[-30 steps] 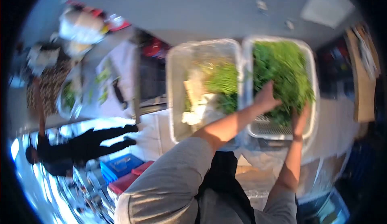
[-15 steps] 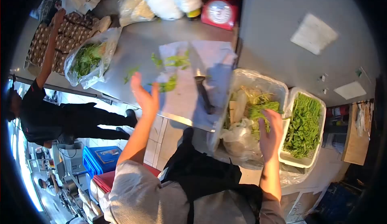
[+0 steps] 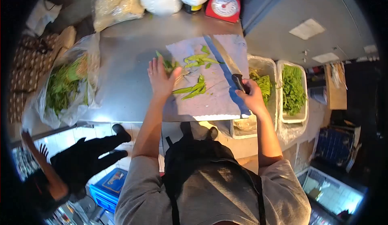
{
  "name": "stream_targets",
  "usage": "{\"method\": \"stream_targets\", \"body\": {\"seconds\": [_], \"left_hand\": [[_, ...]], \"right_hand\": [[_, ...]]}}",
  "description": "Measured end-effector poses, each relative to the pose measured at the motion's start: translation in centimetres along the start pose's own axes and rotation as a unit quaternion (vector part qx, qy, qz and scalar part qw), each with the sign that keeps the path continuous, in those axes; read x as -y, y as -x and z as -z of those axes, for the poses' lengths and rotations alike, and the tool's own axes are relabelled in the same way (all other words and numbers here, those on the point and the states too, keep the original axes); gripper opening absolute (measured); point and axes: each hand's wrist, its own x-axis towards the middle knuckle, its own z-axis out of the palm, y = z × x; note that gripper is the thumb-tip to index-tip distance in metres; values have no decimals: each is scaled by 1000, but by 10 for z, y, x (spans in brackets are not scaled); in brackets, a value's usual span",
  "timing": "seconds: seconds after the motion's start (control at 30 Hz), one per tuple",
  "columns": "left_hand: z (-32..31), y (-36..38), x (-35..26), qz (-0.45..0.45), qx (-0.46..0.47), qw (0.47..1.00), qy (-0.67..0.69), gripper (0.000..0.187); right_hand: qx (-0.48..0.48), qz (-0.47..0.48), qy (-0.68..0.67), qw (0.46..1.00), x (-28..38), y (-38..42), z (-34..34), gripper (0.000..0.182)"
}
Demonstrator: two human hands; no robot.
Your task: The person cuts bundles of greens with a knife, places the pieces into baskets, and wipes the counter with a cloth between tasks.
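Note:
My right hand (image 3: 253,97) is closed around the black handle of a kitchen knife (image 3: 226,58). Its long blade slants up and to the left over the right part of a pale purple cloth (image 3: 224,103). At the cloth's left edge, my left hand (image 3: 161,79) is open with fingers spread, against or just beside some leafy greens (image 3: 170,65); contact is hard to tell. Loose green leaves and stems (image 3: 197,88) lie on the cloth, with another small group of leaves (image 3: 197,60) above them.
Right of the cloth stand a lined basket (image 3: 271,63) and a white basket of chopped greens (image 3: 294,90). A bag of greens (image 3: 66,83) sits left on the metal counter (image 3: 125,63). A red scale (image 3: 224,7) stands behind. A co-worker in black (image 3: 87,156) is at lower left.
My right hand has left the lined basket and taken hold of the knife. My left hand has lowered to the greens at the cloth's left edge. The camera view has shifted.

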Motion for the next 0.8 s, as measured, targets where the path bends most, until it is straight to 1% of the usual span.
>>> {"method": "stream_targets", "body": {"seconds": [0.03, 0.07, 0.13, 0.17, 0.23, 0.33, 0.43, 0.53, 0.57, 0.6, 0.63, 0.67, 0.7, 0.73, 0.8], "left_hand": [[-1, -4, -22, -13, 59, 998, -2, 80], [-4, -6, -45, -28, 116, 993, -5, 87], [-26, 10, -90, -71, 125, 990, -6, 82], [-40, 12, -109, -73, 120, 990, 7, 77], [-67, 19, -143, -80, 115, 990, 36, 68], [-98, 21, -193, -145, 207, 954, 160, 51], [-131, 27, -251, -201, 220, 923, 244, 41], [-192, 48, -307, -102, 239, 911, 321, 41], [-205, 48, -320, 0, 332, 880, 339, 49], [-238, 53, -323, 130, 392, 812, 414, 48], [-290, 68, -315, 259, 439, 719, 473, 48], [-320, 78, -318, 380, 471, 606, 516, 48], [-255, 73, -353, 446, 436, 619, 477, 45], [-236, 76, -363, 454, 460, 608, 462, 43], [-223, 80, -372, 469, 504, 583, 432, 39]], "right_hand": [[-6, -28, -105, 994, 4, 12, 7, 40], [-29, -57, -128, 990, 8, 23, 16, 39], [-80, -112, -180, 974, 8, 49, 33, 37], [-109, -112, -185, 970, 0, 62, 40, 37], [-158, -144, -189, 959, -12, 89, 56, 37], [-214, -173, -195, 941, -33, 131, 80, 35], [-263, -196, -205, 922, -58, 164, 100, 33], [-292, -238, -207, 903, -96, 183, 113, 33], [-295, -248, -251, 888, -110, 186, 117, 33], [-288, -264, -271, 880, -130, 187, 116, 36], [-290, -256, -313, 867, -145, 184, 113, 37], [-292, -246, -356, 853, -160, 177, 107, 38], [-303, -236, -334, 861, -186, 166, 96, 39], [-314, -228, -313, 867, -209, 155, 84, 41], [-295, -251, -307, 869, -227, 129, 76, 38]]}}
